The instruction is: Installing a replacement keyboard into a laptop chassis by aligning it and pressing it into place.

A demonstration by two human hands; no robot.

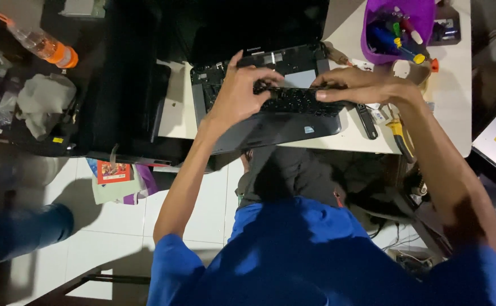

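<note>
Head view shows both hands, left hand (241, 90) and right hand (357, 85), pinching the ends of a black keyboard (299, 101). It sits between them, over an open laptop (270, 122) on the counter (458, 90).

Matt black plastic keyboard (299, 101) and laptop (270, 122) – glossy purple plastic tub (372, 34).

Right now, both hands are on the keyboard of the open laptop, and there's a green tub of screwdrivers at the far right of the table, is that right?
Nearly. The tub is purple, not green; the head view shows it at the table's far right with screwdrivers inside. The rest holds: the left hand and right hand both rest on the keyboard of the open laptop.
</note>
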